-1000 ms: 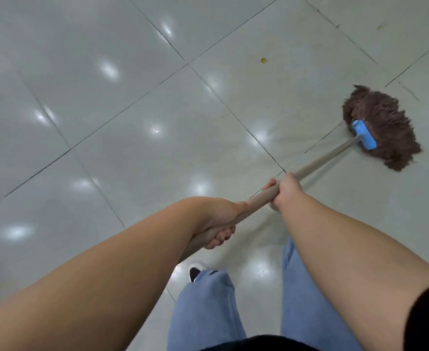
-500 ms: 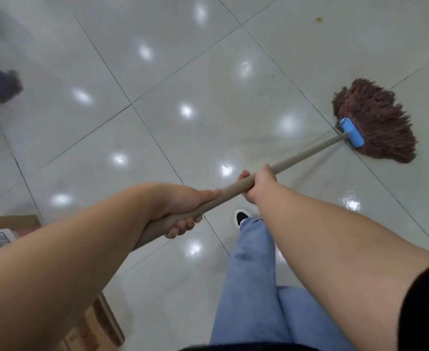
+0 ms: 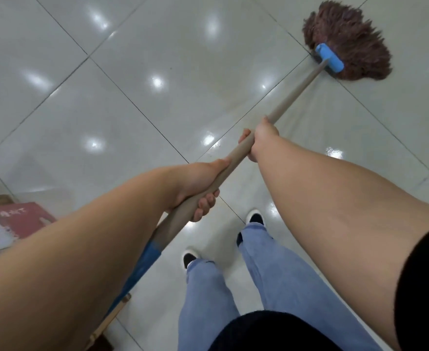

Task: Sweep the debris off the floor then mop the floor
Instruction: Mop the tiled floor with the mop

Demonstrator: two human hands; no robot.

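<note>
A mop with a brown string head (image 3: 347,39) and a blue clamp (image 3: 329,57) lies on the glossy white tiled floor (image 3: 132,72) at the upper right. Its beige wooden handle (image 3: 294,95) runs diagonally down toward me, ending in a blue grip. My right hand (image 3: 260,138) grips the handle about midway. My left hand (image 3: 198,183) grips it lower down, fingers curled round it from below. Faint wet streaks shine on the tiles near the handle.
A cardboard box (image 3: 13,224) with a red and white printed top sits at the left edge, partly behind my left arm. My legs in blue jeans and black-and-white shoes (image 3: 255,217) stand on the tiles below the hands.
The mop head has slid farther away toward the upper right. The view has tilted down and turned, bringing my feet and more of the box into sight. Both hands keep their grip.
</note>
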